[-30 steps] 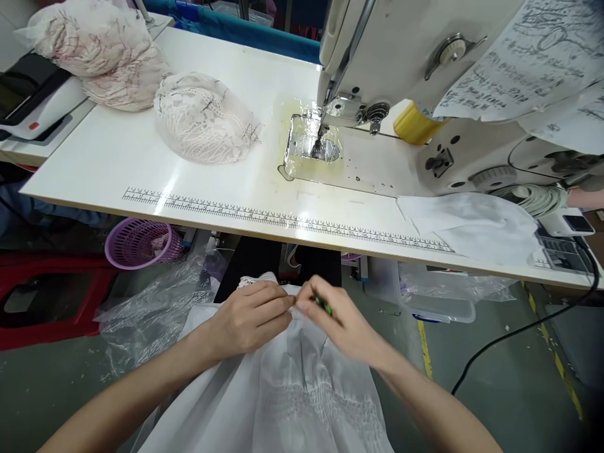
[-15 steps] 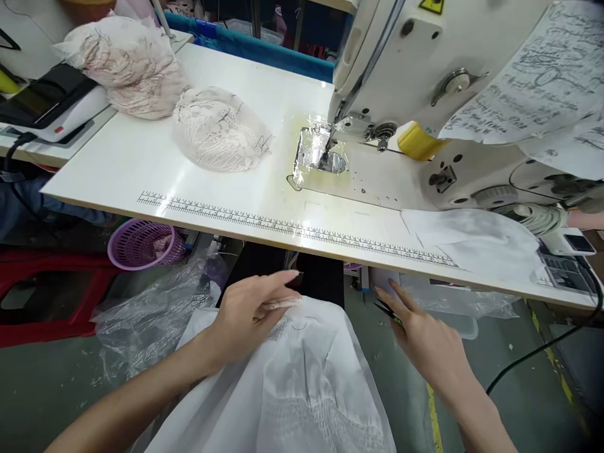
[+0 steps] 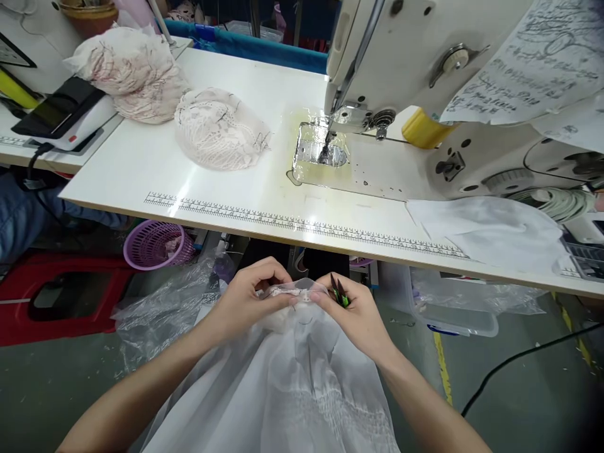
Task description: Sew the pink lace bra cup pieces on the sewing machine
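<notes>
A sheer white gathered garment spreads across my lap, its top edge raised just in front of the table. My left hand pinches that edge between thumb and fingers. On the other side, my right hand grips the same edge with thumb and forefinger. Small thread snips with dark blades and a green part are tucked in my right hand, blades pointing up. A short band of lace or trim runs between the two hands. Some fingertips are hidden behind the cloth.
Ahead stands a sewing machine on a white table with a printed ruler along its front edge. Lace cups and a bundled lace pile lie left. White cloth lies right. Below are a purple basket and a red stool.
My right hand has come in from the right, with the snips, and taken hold of the garment's edge beside my left hand. The view has shifted slightly.
</notes>
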Demonstrator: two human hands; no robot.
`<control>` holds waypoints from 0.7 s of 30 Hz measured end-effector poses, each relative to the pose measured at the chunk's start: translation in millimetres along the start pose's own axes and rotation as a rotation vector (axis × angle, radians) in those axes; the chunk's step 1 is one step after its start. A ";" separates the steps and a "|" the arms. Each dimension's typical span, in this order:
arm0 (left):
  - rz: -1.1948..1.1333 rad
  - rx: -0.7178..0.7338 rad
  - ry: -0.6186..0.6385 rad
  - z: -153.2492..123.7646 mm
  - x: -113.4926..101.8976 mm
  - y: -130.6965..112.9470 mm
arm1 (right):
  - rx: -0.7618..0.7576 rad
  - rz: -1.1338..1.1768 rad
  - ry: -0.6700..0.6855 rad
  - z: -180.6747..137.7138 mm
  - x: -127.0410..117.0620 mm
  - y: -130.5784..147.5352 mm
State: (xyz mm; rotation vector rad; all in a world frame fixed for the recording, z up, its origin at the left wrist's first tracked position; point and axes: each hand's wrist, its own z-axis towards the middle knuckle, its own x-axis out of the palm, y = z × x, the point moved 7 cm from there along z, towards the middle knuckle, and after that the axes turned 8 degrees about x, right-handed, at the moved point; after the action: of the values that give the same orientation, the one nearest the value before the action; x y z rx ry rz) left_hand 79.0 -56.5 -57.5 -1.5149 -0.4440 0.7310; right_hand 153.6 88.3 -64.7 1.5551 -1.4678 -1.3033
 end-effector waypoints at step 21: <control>-0.502 -0.397 0.057 -10.6 19.2 32.9 | -0.576 -0.211 -0.309 -23.5 -16.4 35.3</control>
State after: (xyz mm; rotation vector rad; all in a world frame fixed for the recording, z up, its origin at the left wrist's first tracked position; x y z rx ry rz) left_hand 94.9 -54.3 -93.7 -1.6877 -0.9257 0.2095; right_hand 165.0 93.4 -21.0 1.1784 -0.9723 -1.9506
